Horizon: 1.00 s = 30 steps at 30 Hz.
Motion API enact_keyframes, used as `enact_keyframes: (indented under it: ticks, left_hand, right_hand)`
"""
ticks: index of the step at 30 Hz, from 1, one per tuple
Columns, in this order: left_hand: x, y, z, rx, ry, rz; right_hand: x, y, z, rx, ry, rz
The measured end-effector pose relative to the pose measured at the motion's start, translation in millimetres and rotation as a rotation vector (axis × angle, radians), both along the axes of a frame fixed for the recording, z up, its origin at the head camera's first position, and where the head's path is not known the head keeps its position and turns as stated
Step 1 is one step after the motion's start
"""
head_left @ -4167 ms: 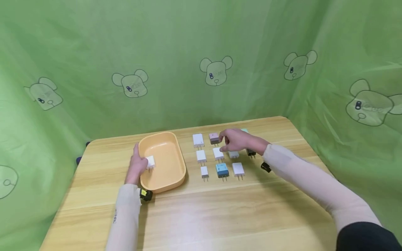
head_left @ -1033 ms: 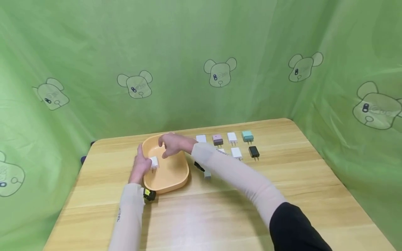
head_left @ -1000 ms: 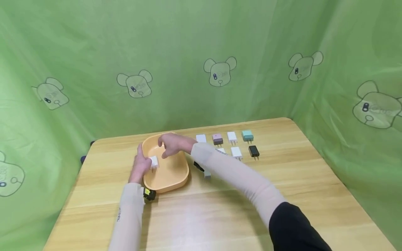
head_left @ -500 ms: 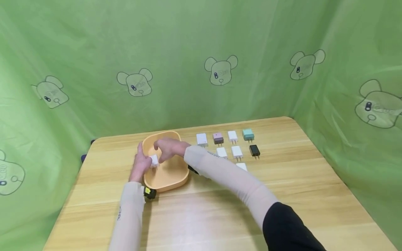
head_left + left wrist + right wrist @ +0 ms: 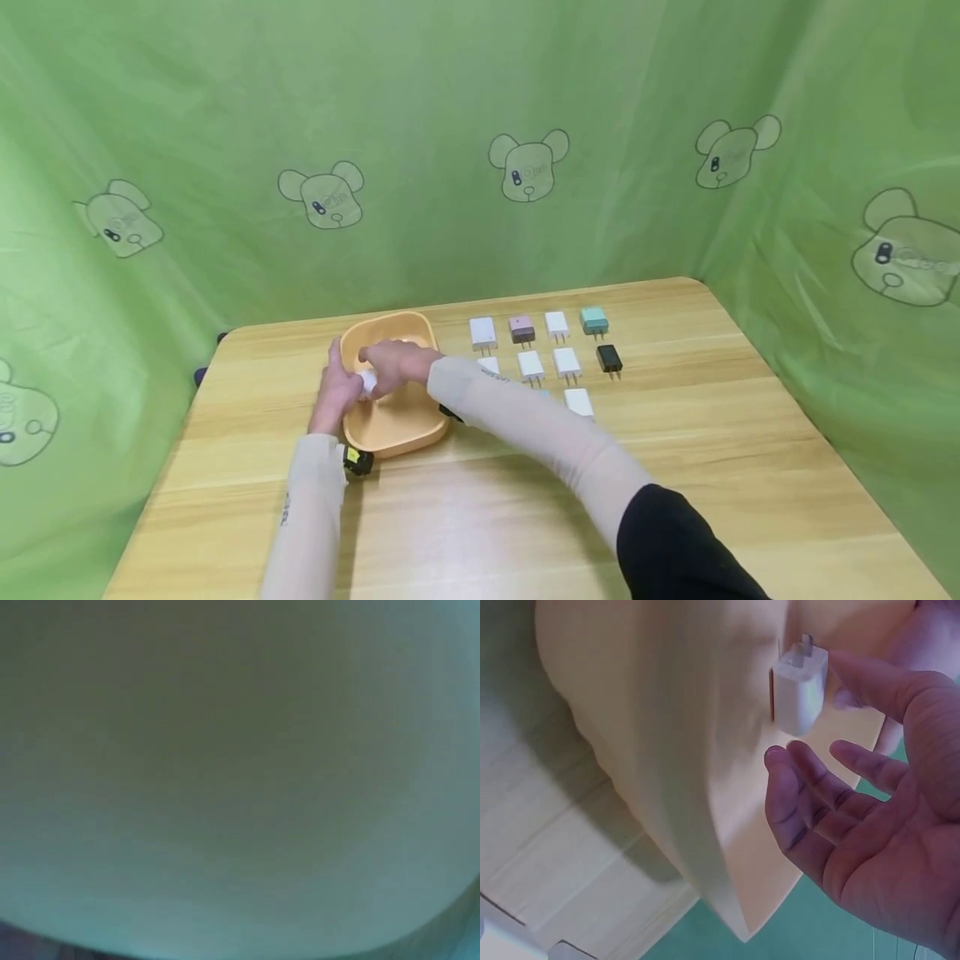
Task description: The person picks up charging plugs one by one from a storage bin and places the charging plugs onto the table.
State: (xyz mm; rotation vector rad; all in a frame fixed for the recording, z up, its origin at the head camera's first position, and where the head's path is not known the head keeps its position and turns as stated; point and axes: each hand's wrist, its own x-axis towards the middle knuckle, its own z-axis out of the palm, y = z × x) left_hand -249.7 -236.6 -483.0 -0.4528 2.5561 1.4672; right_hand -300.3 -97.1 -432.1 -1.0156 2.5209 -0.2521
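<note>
My left hand point(image 5: 337, 390) holds the left rim of an orange plastic tray point(image 5: 397, 450), thumb over the inside. Near that thumb, in the tray, is a white charger plug point(image 5: 801, 690) with two metal prongs; in the head view the hands partly cover it. My right hand point(image 5: 393, 362) reaches over the tray from the right. The right wrist view shows its thumb tip right at the charger's side, the other fingers bent and spread just off its end. The left wrist view is a dim blur.
Right of the tray, charger plugs lie in rows on the wooden table point(image 5: 675, 467): several white ones point(image 5: 567, 362), a pink one point(image 5: 522, 329), a green one point(image 5: 595, 321) and a black one point(image 5: 609, 358). My right sleeve point(image 5: 525, 417) covers part of the nearest row. Behind hangs a green curtain point(image 5: 420, 233).
From over the charger rows, my right hand has come left to the tray, then farther left and down to the white charger plug. My left hand has stayed at the rim.
</note>
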Motion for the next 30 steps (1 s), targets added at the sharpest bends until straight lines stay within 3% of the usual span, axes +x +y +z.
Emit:
enact_keyframes:
  ticks: [11, 30]
  left_hand:
    - [5.0, 0.7, -2.4, 0.051, 0.03, 0.007]
    - [1.9, 1.0, -1.0, 0.067, 0.034, 0.013]
  right_hand:
    - [5.9, -5.1, -9.7, 0.01, 0.007, 0.014]
    - [15.2, -12.4, -13.8, 0.073, 0.014, -0.037]
